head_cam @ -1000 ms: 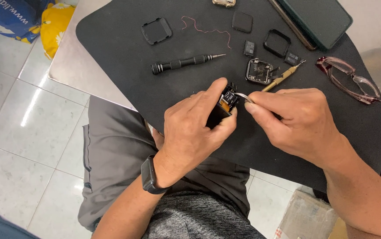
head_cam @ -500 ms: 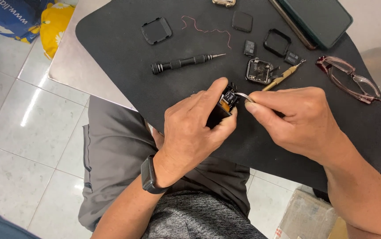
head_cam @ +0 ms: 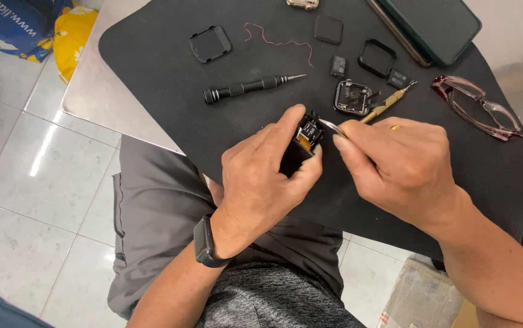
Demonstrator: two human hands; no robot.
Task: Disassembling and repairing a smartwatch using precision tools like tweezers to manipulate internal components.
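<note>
Fingers (head_cam: 298,121) of the left hand (head_cam: 261,176) clamped on a small black module (head_cam: 302,141), held just above the black mat (head_cam: 152,67) on the tabletop (head_cam: 91,97). Right hand (head_cam: 401,164) fingers pinched together on metal tweezers (head_cam: 330,126), tips touching the module's top. Black screwdriver (head_cam: 246,88) and open watch case (head_cam: 352,97) lie on the mat beyond.

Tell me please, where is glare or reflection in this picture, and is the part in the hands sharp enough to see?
Head view: light even; a bright window reflection on the floor tiles and soft sheen on the metal table. The black mat gives no glare. The small black part in the left hand is fairly sharp, its fine detail too small; the right hand holds metal tweezers to it.
</note>
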